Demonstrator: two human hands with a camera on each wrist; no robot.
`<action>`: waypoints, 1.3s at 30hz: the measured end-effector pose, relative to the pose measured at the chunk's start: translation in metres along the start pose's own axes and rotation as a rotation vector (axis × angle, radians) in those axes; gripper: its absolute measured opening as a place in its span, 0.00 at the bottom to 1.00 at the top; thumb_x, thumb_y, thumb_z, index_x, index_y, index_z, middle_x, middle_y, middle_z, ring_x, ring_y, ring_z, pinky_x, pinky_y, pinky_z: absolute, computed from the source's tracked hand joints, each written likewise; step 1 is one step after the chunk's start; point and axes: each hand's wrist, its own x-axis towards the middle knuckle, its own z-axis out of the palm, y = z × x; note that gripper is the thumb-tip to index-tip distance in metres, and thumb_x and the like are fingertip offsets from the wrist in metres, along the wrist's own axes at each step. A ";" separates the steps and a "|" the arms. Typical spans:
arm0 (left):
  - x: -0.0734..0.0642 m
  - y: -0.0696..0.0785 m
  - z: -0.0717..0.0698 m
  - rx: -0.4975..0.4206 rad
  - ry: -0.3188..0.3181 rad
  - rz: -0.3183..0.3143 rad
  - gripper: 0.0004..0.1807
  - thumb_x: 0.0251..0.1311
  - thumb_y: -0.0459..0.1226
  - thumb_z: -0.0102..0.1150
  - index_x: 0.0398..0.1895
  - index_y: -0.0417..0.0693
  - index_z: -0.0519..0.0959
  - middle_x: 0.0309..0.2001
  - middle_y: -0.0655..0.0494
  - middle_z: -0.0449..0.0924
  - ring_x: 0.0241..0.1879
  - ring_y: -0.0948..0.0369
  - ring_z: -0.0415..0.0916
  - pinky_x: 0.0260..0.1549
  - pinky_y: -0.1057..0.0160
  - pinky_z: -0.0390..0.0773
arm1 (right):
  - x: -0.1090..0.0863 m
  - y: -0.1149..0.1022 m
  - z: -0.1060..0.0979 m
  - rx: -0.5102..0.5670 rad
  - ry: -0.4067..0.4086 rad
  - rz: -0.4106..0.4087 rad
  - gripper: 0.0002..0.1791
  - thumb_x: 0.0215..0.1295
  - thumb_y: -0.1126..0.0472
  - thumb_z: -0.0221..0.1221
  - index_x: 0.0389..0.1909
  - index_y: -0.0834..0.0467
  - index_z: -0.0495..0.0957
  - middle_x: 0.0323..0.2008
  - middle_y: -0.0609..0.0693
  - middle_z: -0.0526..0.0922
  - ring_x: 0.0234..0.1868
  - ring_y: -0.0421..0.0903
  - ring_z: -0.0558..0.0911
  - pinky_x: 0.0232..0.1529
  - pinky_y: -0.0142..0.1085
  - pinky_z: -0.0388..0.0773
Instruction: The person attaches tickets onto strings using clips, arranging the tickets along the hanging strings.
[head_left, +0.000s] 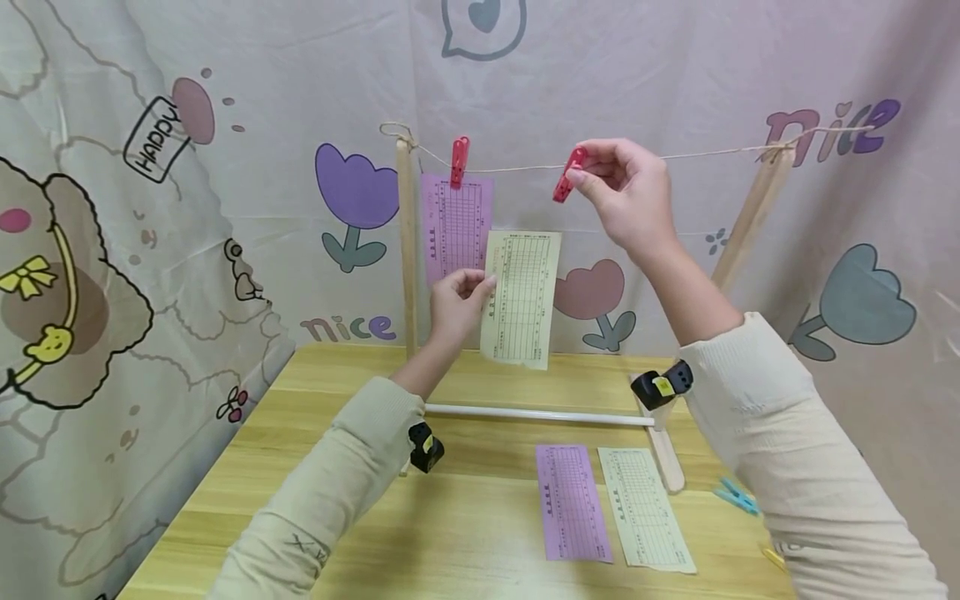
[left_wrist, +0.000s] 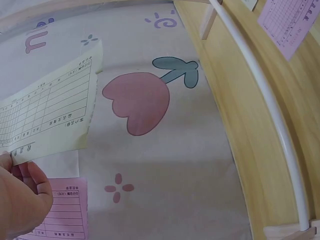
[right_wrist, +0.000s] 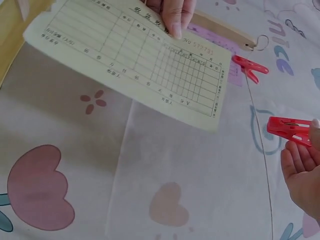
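My left hand (head_left: pixel 459 308) pinches a yellow printed receipt slip (head_left: pixel 522 300) by its left edge, holding it up below the string (head_left: pixel 517 169). In my right hand (head_left: pixel 626 196) a red clothespin (head_left: pixel 570 175) is gripped between thumb and fingers, right at the string in the head view. To the left, another red clothespin (head_left: pixel 460 162) clips a purple slip (head_left: pixel 457 221) onto the string. The right wrist view shows the yellow slip (right_wrist: pixel 135 65) tilted, with the held clothespin (right_wrist: pixel 290 131) apart from it.
Wooden posts (head_left: pixel 407 250) (head_left: pixel 753 217) hold the string, with a white rod (head_left: pixel 540 413) low between them. On the wooden table (head_left: pixel 450 533) lie a purple slip (head_left: pixel 573 504), a yellow slip (head_left: pixel 647 510) and a blue clothespin (head_left: pixel 737 497); something yellow (head_left: pixel 774 557) shows beside the right sleeve.
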 end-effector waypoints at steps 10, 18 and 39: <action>0.006 0.006 0.003 0.015 0.007 0.018 0.10 0.56 0.34 0.61 0.38 0.35 0.79 0.35 0.44 0.80 0.29 0.66 0.71 0.31 0.75 0.74 | 0.019 -0.007 0.010 0.037 -0.024 0.028 0.12 0.54 0.72 0.62 0.40 0.66 0.78 0.28 0.41 0.78 0.31 0.36 0.77 0.38 0.23 0.75; 0.011 0.012 0.006 0.024 0.016 0.023 0.11 0.56 0.35 0.62 0.38 0.35 0.79 0.35 0.44 0.81 0.31 0.65 0.72 0.32 0.75 0.75 | 0.037 -0.010 0.018 -0.068 -0.022 0.040 0.11 0.53 0.69 0.64 0.39 0.66 0.79 0.25 0.37 0.77 0.29 0.34 0.76 0.36 0.23 0.74; 0.021 0.018 0.011 0.028 0.052 0.021 0.11 0.57 0.36 0.61 0.39 0.36 0.79 0.37 0.45 0.81 0.32 0.64 0.73 0.35 0.72 0.76 | 0.047 0.003 0.026 -0.101 -0.033 0.159 0.10 0.55 0.66 0.64 0.37 0.64 0.80 0.21 0.34 0.76 0.25 0.33 0.74 0.29 0.24 0.69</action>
